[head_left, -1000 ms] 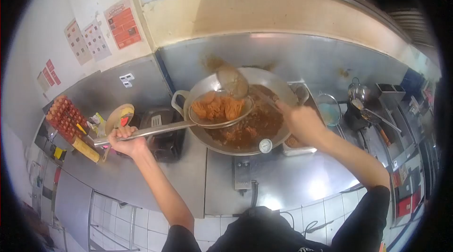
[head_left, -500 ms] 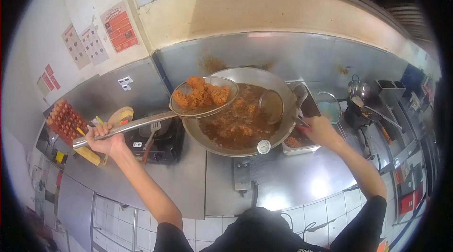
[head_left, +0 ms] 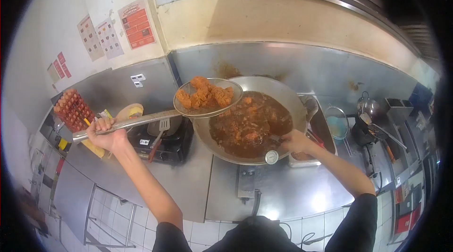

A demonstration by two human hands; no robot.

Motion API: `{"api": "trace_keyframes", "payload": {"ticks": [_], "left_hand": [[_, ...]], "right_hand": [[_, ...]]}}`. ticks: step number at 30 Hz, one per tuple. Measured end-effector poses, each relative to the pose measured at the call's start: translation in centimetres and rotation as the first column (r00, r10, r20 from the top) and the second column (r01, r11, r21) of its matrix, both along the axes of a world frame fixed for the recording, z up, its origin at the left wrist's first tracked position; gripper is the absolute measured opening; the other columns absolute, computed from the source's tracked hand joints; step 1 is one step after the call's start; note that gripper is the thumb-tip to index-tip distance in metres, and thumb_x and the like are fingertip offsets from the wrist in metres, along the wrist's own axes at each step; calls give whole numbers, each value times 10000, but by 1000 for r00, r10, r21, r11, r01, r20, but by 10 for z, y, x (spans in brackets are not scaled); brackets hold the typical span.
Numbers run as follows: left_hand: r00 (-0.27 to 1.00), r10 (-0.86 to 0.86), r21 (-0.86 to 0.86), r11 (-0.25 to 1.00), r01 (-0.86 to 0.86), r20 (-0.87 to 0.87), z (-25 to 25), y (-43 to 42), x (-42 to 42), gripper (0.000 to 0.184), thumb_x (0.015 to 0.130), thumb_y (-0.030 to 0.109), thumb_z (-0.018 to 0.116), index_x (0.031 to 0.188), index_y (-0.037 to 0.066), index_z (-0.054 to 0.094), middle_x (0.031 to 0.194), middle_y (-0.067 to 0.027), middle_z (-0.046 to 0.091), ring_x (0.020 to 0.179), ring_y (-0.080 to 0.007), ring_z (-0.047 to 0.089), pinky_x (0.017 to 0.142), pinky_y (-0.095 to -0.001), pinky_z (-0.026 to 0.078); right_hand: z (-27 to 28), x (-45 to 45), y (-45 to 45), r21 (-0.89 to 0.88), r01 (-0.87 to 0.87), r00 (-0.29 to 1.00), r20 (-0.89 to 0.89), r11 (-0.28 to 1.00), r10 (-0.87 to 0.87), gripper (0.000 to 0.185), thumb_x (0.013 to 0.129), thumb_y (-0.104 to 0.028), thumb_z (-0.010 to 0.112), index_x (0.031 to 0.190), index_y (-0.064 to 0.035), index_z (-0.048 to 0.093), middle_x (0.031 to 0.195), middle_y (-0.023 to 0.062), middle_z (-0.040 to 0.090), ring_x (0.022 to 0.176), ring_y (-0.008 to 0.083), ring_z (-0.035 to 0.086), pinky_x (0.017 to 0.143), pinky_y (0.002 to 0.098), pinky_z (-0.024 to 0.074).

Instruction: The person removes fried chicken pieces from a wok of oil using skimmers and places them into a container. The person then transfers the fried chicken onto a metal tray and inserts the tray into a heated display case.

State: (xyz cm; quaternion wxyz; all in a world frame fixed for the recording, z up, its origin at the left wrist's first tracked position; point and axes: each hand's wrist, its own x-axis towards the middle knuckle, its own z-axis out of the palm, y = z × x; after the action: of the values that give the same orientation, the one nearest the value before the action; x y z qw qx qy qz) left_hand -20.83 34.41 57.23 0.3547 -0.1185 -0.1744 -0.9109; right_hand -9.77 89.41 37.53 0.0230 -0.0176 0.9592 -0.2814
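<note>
My left hand (head_left: 107, 134) is closed round the long metal handle of a wire strainer (head_left: 211, 112), raised over the left rim of a big metal wok (head_left: 296, 105). Several pieces of fried chicken (head_left: 203, 94) lie in the strainer. Dark oil with more pieces (head_left: 245, 129) fills the wok. My right hand (head_left: 295, 142) is closed at the wok's right side on the handle of a ladle, whose bowl is hidden in the oil. A round thermometer dial (head_left: 272, 157) sits at the near rim.
Left of the wok, a black stove (head_left: 174, 143) bears a slotted spatula (head_left: 163, 129), with stacked eggs (head_left: 73, 108) farther left. To the right are a metal tray (head_left: 332, 146), a small strainer (head_left: 337, 127) and a black pot (head_left: 362, 131).
The loaded strainer has risen and shifted left over the wok's rim. The ladle has come down from above the wok into the oil, and my right hand has moved lower.
</note>
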Motion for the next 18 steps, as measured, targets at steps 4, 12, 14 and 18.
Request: {"api": "trace_keyframes", "payload": {"ticks": [4, 12, 14, 18], "left_hand": [[1000, 5, 15, 1000, -5, -15, -4, -1, 0, 275, 802, 205, 567, 627, 178, 357, 528, 46, 322, 472, -96, 321, 540, -267, 305], [998, -50, 26, 998, 51, -41, -14, -12, 4, 303, 831, 203, 574, 627, 174, 351, 528, 34, 334, 465, -102, 339, 524, -265, 309], [999, -29, 4, 1000, 29, -26, -14, -12, 8, 306, 835, 203, 566, 628, 175, 342, 527, 34, 331, 464, -102, 337, 533, -271, 314], [999, -24, -40, 999, 23, -39, -20, -19, 11, 301, 844, 199, 550, 637, 173, 332, 526, 37, 332, 464, -101, 333, 551, -277, 321]], "right_hand": [[-1, -23, -25, -217, 98, 988, 141, 971, -68, 420, 790, -226, 695, 1134, 14, 689, 901, 215, 713, 795, 262, 696, 773, 356, 533], [-19, -53, -55, -382, 139, 989, 107, 913, -106, 414, 798, -190, 730, 1139, 41, 682, 763, 166, 699, 574, 165, 614, 577, 324, 508], [-2, -50, -62, -429, 189, 978, 167, 883, -128, 401, 824, -169, 718, 1171, 28, 674, 732, 116, 660, 544, 134, 557, 511, 301, 466], [-2, -60, -71, -498, 239, 966, 208, 834, -153, 413, 864, -152, 698, 1234, 25, 643, 677, 60, 612, 507, 98, 483, 444, 286, 410]]}}
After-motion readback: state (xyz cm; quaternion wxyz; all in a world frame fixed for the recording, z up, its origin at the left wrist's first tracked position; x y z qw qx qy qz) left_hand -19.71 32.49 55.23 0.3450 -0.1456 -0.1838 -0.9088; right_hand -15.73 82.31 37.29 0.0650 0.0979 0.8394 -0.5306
